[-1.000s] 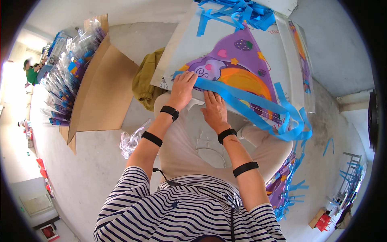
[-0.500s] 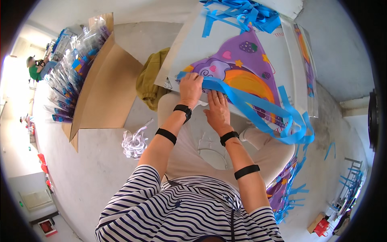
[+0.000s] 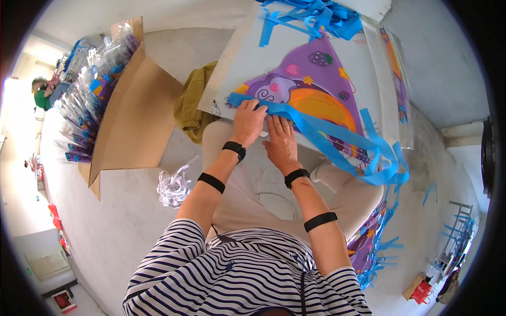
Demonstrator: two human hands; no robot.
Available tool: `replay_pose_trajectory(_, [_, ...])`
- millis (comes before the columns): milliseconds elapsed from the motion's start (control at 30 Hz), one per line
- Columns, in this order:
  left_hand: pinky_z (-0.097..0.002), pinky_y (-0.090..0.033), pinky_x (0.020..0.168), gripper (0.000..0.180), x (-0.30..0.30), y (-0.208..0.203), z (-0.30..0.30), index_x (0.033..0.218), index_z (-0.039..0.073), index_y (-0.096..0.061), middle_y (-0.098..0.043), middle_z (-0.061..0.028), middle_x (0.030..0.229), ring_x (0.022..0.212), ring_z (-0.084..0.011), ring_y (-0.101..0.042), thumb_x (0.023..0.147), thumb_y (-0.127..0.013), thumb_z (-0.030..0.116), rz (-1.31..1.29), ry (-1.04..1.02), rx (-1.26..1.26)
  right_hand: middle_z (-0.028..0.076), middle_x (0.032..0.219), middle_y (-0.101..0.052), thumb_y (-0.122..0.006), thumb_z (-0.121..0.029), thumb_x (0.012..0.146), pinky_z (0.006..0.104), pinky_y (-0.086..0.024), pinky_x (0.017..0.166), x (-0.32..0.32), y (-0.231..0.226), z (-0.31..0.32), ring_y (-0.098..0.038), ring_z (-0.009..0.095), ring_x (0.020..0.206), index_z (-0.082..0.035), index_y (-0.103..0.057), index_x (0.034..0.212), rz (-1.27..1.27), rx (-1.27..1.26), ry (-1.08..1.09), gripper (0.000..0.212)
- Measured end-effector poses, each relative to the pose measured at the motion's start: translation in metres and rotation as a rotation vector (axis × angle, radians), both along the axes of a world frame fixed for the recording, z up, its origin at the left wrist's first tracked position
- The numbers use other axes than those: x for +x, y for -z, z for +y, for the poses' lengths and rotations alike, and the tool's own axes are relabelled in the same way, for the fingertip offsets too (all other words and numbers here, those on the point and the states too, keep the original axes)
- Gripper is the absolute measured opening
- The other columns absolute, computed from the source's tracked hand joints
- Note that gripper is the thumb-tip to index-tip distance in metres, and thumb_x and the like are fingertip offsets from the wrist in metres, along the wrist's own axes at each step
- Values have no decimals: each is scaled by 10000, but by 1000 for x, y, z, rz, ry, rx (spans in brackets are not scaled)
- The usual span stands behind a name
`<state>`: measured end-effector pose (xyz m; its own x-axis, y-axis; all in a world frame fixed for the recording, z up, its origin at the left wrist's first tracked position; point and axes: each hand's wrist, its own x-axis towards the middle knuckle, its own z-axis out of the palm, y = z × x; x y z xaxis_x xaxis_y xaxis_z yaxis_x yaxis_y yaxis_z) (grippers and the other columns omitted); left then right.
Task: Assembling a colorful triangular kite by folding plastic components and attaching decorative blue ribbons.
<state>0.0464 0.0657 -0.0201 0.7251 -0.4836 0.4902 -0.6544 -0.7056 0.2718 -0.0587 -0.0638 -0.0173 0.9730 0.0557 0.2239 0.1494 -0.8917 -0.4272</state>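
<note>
A purple triangular printed sheet (image 3: 314, 75) that looks like a kite lies on a white board (image 3: 235, 65). A long blue ribbon (image 3: 311, 126) runs along its near edge and loops off to the right. My left hand (image 3: 247, 124) is closed on this ribbon near the sheet's left corner, fingers curled over it, with the ribbon's end sticking out to the left. Beside it, my right hand (image 3: 280, 145) lies with fingers stretched out flat on the sheet's near edge, just below the ribbon. What lies under the fingertips is hidden.
More blue ribbons (image 3: 332, 18) are heaped at the board's far end. At left stands a cardboard box (image 3: 134, 108) with several plastic-wrapped packs (image 3: 87, 113). An olive cloth (image 3: 195, 102) and white strips (image 3: 173, 188) lie between. More printed sheets (image 3: 363, 260) lie by my right leg.
My left fingers have shifted slightly back along the ribbon, showing more of its end at the left corner. My right hand stays at the near edge. The whole view has drifted slightly.
</note>
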Motion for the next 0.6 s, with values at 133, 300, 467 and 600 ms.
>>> replay_pose_trajectory(133, [-444,-489,963,376,-7,-14,1,1231,197,-741,-609,-153,1178,1120,-366,-567,857,-774,173,47,50,98,152,1576,-437,-863,-224,755,495,-298,1232,0,3,0,-369,341,1485,-3,-504,1463,2,-9,17,824])
replay_pose_trajectory(300, [-452,-478,1002,342,-11,-19,6,1234,191,-747,-595,-163,1250,1155,-379,-548,893,-741,157,104,71,120,137,1562,-450,-863,-243,757,489,-310,1228,-1,3,1,-391,321,1464,-7,-498,1472,-5,-33,22,836])
replay_pose_trajectory(467, [-465,-470,1029,341,-11,-19,7,1245,187,-746,-582,-170,1294,1184,-390,-531,909,-721,136,158,68,126,141,1554,-453,-859,-233,761,488,-310,1229,-1,4,0,-391,326,1460,6,-494,1474,-7,-14,27,835])
replay_pose_trajectory(600, [-462,-469,1029,349,-13,-17,6,1236,195,-754,-578,-166,1308,1192,-393,-527,895,-731,124,155,73,99,182,1523,-469,-850,-180,760,482,-335,1212,-1,4,-1,-424,350,1433,24,-506,1455,-43,28,33,802])
